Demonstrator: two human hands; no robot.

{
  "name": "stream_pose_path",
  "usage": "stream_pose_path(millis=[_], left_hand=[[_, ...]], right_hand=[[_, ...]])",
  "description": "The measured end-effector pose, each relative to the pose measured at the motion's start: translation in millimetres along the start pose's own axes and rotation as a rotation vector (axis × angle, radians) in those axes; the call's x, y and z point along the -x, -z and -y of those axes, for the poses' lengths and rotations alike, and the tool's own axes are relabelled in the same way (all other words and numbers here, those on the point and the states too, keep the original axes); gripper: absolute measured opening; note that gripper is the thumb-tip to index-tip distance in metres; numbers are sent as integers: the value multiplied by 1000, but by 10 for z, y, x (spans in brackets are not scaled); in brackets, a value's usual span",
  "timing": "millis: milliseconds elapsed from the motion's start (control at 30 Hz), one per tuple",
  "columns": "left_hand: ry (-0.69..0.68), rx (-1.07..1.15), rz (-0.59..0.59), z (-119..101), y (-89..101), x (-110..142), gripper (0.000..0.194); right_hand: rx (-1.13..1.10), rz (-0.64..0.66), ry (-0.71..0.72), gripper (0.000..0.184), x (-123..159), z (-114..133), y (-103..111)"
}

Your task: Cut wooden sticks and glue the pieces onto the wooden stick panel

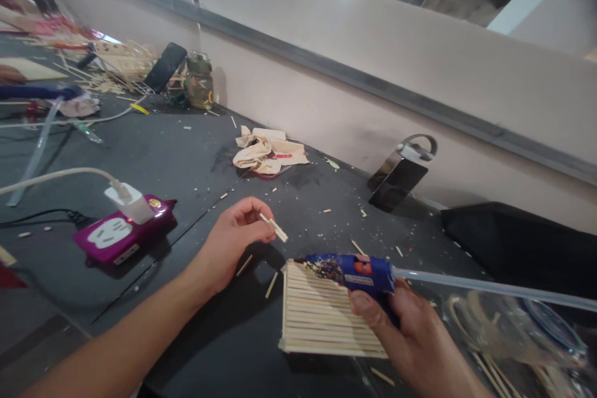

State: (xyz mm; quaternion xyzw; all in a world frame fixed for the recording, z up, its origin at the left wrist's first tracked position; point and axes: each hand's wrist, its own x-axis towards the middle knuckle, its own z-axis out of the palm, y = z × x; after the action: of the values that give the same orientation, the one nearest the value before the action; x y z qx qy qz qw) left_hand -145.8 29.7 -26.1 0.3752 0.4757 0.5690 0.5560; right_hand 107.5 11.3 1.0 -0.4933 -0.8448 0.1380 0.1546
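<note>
My right hand (pixel 410 326) is wrapped round a blue glue gun (pixel 359 270), with a long clear glue stick (pixel 489 286) running out of its back end. The gun's nozzle meets, or hovers just over, the upper left corner of a panel of wooden sticks (pixel 321 311) laid side by side. Between the thumb and fingers of my left hand (pixel 247 224) are short wooden sticks (pixel 276 228), held left of the nozzle and above the table. Two loose stick pieces lie below that hand.
A purple power strip (pixel 125 230) with a white plug stands at left. Crumpled paper (pixel 270 152) lies by the wall. A dark speaker-like box (pixel 401 174) leans at right, near a black case (pixel 517 249). A bottle (pixel 199 81) stands far left, near another person's hand (pixel 12 74).
</note>
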Motion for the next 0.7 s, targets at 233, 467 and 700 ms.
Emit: stream_pose_path(millis=[233, 467, 700], left_hand=[[8, -2, -9, 15, 0, -10, 11], [15, 9, -16, -6, -9, 3, 11], [22, 25, -22, -8, -10, 3, 12]], right_hand=[[-16, -10, -8, 36, -18, 10, -6], [-61, -38, -82, 38, -4, 67, -28], [-22, -41, -59, 37, 10, 17, -33]])
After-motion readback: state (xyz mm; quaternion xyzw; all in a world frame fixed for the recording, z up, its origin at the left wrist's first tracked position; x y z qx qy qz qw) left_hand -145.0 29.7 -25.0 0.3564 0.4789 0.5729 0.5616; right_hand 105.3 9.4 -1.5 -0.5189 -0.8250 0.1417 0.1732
